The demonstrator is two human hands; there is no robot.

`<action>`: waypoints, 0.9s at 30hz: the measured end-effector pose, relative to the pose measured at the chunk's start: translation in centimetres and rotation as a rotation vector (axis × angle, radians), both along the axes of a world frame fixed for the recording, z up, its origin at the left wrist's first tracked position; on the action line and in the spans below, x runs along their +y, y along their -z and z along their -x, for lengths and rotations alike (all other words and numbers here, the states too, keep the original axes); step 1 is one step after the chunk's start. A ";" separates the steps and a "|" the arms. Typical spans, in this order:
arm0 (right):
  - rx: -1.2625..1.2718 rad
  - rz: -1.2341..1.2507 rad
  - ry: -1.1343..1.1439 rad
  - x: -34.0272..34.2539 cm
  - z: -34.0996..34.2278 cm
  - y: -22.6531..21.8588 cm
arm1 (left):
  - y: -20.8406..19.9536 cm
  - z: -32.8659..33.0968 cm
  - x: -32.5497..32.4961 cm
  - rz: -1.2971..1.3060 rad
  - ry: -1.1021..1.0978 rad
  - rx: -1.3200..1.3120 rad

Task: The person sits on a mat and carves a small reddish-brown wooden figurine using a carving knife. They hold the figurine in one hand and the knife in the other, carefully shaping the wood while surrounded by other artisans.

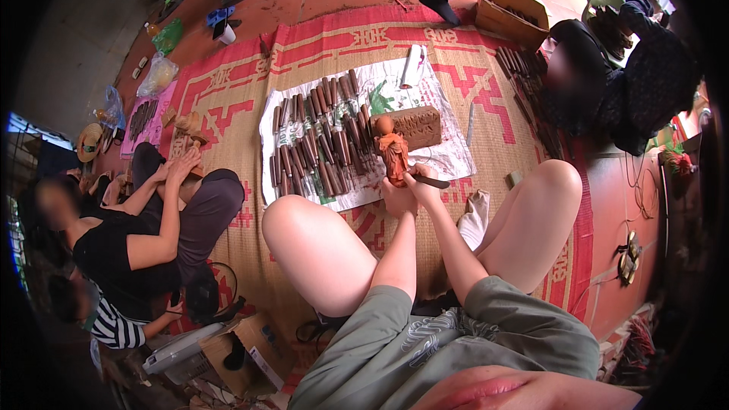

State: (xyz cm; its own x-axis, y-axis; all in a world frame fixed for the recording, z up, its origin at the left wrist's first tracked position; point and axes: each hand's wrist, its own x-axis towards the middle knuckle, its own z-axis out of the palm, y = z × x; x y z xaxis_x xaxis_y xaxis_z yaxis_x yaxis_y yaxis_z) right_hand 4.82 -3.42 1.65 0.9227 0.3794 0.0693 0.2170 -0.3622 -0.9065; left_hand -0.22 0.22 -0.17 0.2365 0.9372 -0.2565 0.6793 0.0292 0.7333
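In front of my knees I hold a reddish-brown carved wooden figurine [393, 149] upright, with a round, plain head and a robe-like body. My left hand [397, 199] is closed around its lower end. Close beside it, my right hand [420, 185] is closed on a carving tool [433, 181], whose dark end sticks out to the right. The tool's working tip is too small to make out at the figurine's base. Behind the figurine lies a brown wooden block [424, 127] with carved lettering. Several dark-handled carving tools [311, 144] lie in rows to the left.
The tools and block rest on a white printed sheet [448, 159] over a red and tan woven mat [486, 68]. At left a person [121, 235] works on a wooden piece [184, 144]. Another person in dark clothes sits right, near more tools [524, 68] and a cardboard box [512, 15].
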 end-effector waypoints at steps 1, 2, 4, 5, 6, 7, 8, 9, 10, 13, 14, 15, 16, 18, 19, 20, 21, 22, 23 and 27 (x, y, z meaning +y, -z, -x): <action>-0.023 -0.019 0.001 -0.1 -0.1 0.5 | 0.1 0.0 -0.1 -0.007 0.000 0.002; -0.047 -0.038 0.001 -0.2 -0.1 0.9 | 0.2 -0.1 -0.2 -0.015 0.000 0.004; -0.028 -0.014 -0.020 -0.5 0.0 1.2 | 0.1 0.0 -0.1 -0.003 -0.001 -0.002; 0.015 0.030 -0.043 -0.7 0.1 0.9 | -0.1 0.1 0.0 0.017 -0.002 -0.011; 0.058 0.074 -0.068 -0.9 0.1 0.7 | -0.3 0.3 0.0 0.037 -0.005 -0.020; 0.099 0.114 -0.057 -0.8 0.1 0.4 | -0.4 0.4 0.0 0.020 -0.003 0.007; 0.108 0.081 -0.058 -0.7 -0.2 0.8 | -0.5 0.2 0.0 0.035 0.002 0.009; 0.088 0.030 -0.020 -0.6 -0.5 0.8 | -0.7 0.1 -0.2 0.014 0.011 0.015; 0.072 -0.023 0.016 -0.4 -0.6 1.1 | -0.7 0.0 -0.3 -0.008 0.017 0.024; -0.013 -0.003 -0.022 -0.8 -0.7 2.5 | -0.5 -0.1 -0.4 -0.008 0.031 0.001; 0.023 -0.008 -0.045 -0.7 -0.2 1.5 | -0.5 0.1 -0.1 0.013 0.034 0.000; 0.085 0.011 -0.082 -0.5 0.3 0.6 | -0.4 0.5 0.2 0.012 -0.001 0.005; 0.135 0.033 -0.098 -0.9 0.0 0.4 | -0.7 0.3 0.0 0.015 -0.014 0.000; 0.087 -0.021 -0.051 -0.5 -0.4 1.1 | -1.2 0.1 -0.1 0.000 -0.008 -0.010; 0.053 -0.052 -0.031 -0.1 -0.3 0.9 | -1.1 0.2 -0.2 -0.006 -0.011 -0.010; 0.019 -0.083 -0.009 0.2 -0.2 0.7 | -0.6 0.2 -0.2 -0.012 -0.018 -0.014; 0.005 -0.064 -0.028 0.2 -0.1 0.5 | -0.1 0.3 -0.1 -0.018 -0.024 -0.017; -0.010 -0.033 -0.044 0.0 -0.1 0.7 | 0.1 0.1 0.0 -0.021 -0.024 -0.023; -0.024 -0.002 -0.059 -0.3 -0.2 0.9 | 0.3 0.1 0.0 -0.019 -0.016 -0.011; 0.141 0.042 -0.113 -1.0 0.0 0.2 | 0.8 0.3 -0.1 0.000 -0.015 -0.008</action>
